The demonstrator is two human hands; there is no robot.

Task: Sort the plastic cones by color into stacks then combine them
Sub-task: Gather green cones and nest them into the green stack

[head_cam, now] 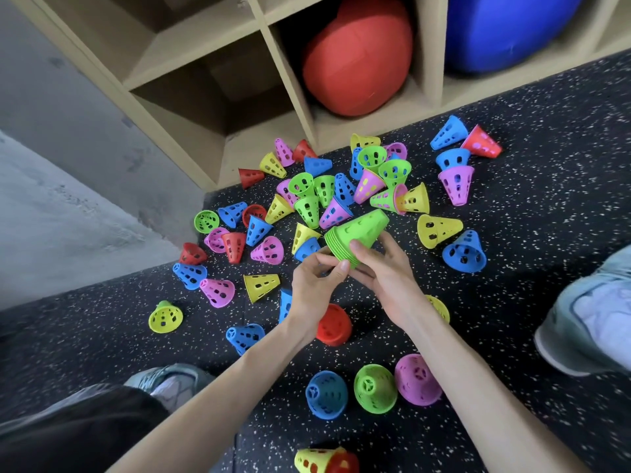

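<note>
A stack of green cones (355, 235) lies tilted in the air above the floor, tip pointing up and right. My right hand (384, 271) grips it from below, thumb over its side. My left hand (316, 279) pinches the stack's wide rim with fingertips. Several loose cones in green, blue, pink, yellow and red lie scattered on the speckled black floor (529, 206), most in a pile (327, 199) just beyond my hands. Nearer me stand a blue cone (326, 394), a green cone (375, 387) and a pink cone (417, 378). A red cone (334, 324) sits partly under my left wrist.
A wooden cubby shelf (290, 80) stands behind the pile, holding a red cushion (358, 59) and a blue ball (505, 29). My shoes are at the lower left (167, 380) and right (590, 322). A grey concrete wall (68, 199) is on the left.
</note>
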